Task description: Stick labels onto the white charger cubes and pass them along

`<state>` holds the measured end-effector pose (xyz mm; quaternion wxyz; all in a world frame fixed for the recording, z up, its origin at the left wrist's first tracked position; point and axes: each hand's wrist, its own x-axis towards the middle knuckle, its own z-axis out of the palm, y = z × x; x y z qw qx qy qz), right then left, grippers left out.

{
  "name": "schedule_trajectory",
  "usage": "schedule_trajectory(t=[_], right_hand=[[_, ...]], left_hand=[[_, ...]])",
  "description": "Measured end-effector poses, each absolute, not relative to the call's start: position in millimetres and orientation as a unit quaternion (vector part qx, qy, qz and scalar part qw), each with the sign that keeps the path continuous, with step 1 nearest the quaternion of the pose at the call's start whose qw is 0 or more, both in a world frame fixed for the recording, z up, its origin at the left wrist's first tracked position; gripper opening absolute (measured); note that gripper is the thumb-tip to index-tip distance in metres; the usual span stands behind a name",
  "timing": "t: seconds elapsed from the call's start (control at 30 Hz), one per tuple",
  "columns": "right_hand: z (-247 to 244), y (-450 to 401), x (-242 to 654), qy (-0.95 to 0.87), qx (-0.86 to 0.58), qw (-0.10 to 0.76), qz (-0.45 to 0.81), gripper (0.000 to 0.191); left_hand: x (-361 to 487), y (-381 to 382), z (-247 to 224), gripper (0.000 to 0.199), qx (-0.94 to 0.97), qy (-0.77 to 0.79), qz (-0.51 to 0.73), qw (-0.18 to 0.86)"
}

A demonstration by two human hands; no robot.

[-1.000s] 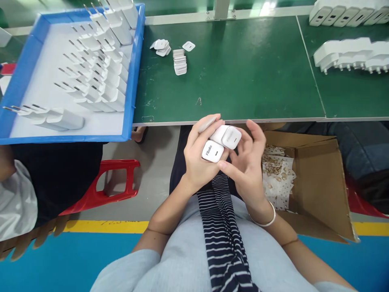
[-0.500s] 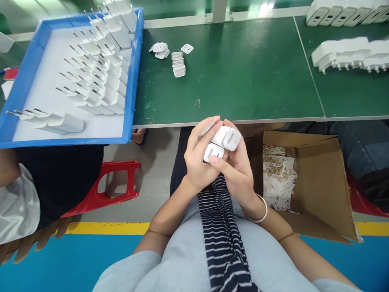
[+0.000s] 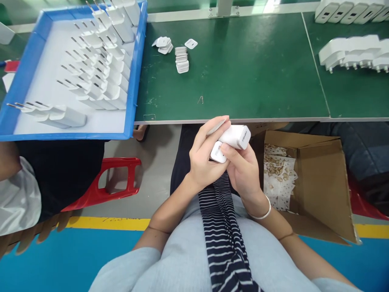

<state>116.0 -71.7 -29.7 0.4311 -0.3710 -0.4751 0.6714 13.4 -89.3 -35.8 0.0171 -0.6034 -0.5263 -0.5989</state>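
Just in front of the table edge, my left hand (image 3: 202,160) is closed around a white charger whose end face (image 3: 216,153) points toward me. A thin white cover plate (image 3: 216,127) is pinched between the fingers of the same hand. My right hand (image 3: 245,172) is wrapped around a second white charger (image 3: 234,136), tilted with its printed end to the right. My right thumb rests on the end face of the charger in my left hand. Each charger's prongs are out of sight.
A blue tray (image 3: 130,101) at left holds several chargers with prongs. Behind my hands lie a row of cover plates (image 3: 182,61), a small pile (image 3: 164,44) and one loose plate (image 3: 191,43). More chargers (image 3: 349,50) stand at right. Below are a cardboard box (image 3: 322,182) and red stool (image 3: 130,174).
Both hands have shifted slightly right in view. The charger in my right hand has turned so its printed end faces further right. My right thumb has moved up across the other charger's face.
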Motion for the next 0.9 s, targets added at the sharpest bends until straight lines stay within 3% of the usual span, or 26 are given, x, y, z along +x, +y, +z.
schedule_trajectory(t=[0.17,0.53,0.73,0.9], right_hand=[[-27,-72,119,-0.480,-0.325,0.409,0.704,0.050],[-29,-80,111,-0.464,-0.350,0.440,0.685,0.066],[-35,-79,112,-0.397,-0.359,0.447,0.717,0.053],[-42,-81,112,-0.373,-0.389,0.442,0.717,0.063]], left_hand=[[13,-89,-37,0.039,-0.589,-0.537,-0.602,-0.027],[11,-93,-41,0.036,-0.598,-0.531,-0.601,-0.004],[13,-95,-46,0.048,-0.623,-0.501,-0.601,-0.007],[15,-98,-48,0.055,-0.619,-0.507,-0.599,-0.032]])
